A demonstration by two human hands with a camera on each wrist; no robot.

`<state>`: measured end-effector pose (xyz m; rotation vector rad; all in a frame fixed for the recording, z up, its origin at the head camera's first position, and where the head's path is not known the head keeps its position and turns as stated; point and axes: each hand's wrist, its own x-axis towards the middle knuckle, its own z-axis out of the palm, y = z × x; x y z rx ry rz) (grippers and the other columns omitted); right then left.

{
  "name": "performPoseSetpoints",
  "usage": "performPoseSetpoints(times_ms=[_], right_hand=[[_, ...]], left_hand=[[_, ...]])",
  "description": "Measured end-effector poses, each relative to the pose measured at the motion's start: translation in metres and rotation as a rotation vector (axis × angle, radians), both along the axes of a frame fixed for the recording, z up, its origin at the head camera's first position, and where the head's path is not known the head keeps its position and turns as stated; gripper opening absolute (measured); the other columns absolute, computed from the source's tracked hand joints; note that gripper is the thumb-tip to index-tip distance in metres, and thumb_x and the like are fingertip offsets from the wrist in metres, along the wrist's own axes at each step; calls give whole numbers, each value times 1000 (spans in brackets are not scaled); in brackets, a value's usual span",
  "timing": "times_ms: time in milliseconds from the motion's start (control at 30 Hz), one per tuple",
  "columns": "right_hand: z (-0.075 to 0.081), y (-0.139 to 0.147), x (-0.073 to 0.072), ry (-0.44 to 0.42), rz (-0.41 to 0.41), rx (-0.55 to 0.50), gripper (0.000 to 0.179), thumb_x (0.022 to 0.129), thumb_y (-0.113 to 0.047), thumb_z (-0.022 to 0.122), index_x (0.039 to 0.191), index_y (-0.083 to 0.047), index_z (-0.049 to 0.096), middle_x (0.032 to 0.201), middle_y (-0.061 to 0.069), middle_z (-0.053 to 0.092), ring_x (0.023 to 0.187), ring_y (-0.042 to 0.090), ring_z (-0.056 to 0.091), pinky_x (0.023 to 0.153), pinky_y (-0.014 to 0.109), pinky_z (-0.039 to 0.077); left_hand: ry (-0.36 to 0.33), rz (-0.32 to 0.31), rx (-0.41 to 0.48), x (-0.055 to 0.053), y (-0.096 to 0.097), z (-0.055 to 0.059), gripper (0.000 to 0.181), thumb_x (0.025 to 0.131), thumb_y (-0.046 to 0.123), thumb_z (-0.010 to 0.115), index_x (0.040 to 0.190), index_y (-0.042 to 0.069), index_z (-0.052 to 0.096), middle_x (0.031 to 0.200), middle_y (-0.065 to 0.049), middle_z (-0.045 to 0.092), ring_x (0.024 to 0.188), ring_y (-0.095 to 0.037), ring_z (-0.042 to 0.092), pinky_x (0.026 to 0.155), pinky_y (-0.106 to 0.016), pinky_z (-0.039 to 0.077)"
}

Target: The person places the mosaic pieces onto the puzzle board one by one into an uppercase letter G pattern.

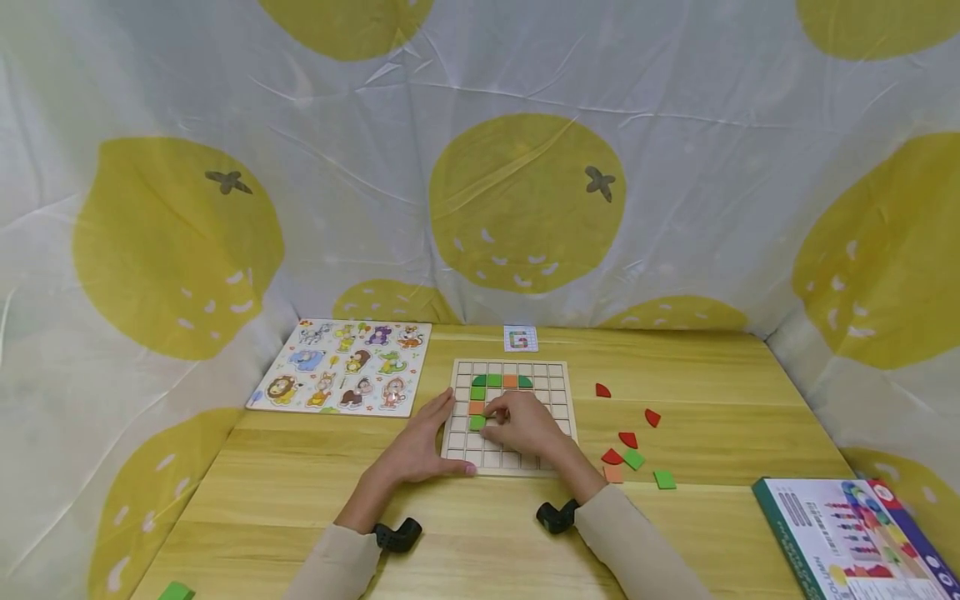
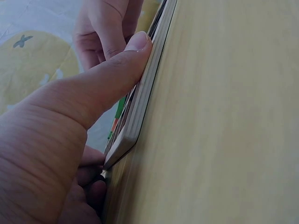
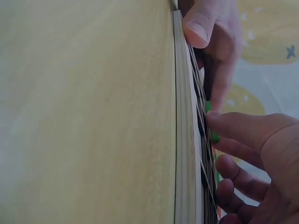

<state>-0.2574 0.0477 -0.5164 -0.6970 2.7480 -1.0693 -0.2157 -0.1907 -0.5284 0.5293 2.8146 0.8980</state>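
Observation:
A wooden grid board (image 1: 497, 458) lies flat on the table. Along its upper part runs a row of pieces: a dark green quarter-round (image 1: 480, 381), a green square, an orange square (image 1: 511, 381) and another dark green quarter-round. A column of green and orange squares runs down its left side. My right hand (image 1: 521, 423) pinches the lowest green square tile (image 1: 477, 424) between thumb and index finger; this tile sits at its cell. My left hand (image 1: 418, 446) spreads round the board's near-left corner, thumb on the front rim and fingers along the left edge.
Right of the board lie several loose red quarter-rounds (image 1: 627, 439), green squares (image 1: 664, 479) and an orange square (image 1: 612, 474). A small pattern card (image 1: 521, 338) stands behind it. An animal puzzle (image 1: 341, 367) is left; a box (image 1: 855, 537) and a green block (image 1: 176, 591) are nearer.

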Motion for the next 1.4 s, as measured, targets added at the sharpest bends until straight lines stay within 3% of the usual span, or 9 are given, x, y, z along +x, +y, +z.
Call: performPoseSetpoints(times_ms=[300,933,1400], right_hand=[[3,-2,2,27,5,11,21,85,-29,82,104,-19,80,80,-10,63,74,8,55,67,26,47],[1,-1,3,23,6,-53,13,89,-25,80,99,-17,80,76,-9,62,73,9,56,67,25,48],[10,43,8,-18,-75,-148,10,90,-25,81,98,-19,79,78,-7,63,70,13,53,63,26,47]], left_hand=[[-16,5,9,2,2,5,130,68,68,86,164,6,23,174,-5,14,160,-32,16,125,-55,28],[-21,8,10,1,1,4,130,68,69,86,164,7,24,174,-4,15,160,-31,16,126,-54,26],[-16,5,10,0,2,4,132,67,70,87,164,6,24,174,-6,15,160,-32,16,126,-55,26]])
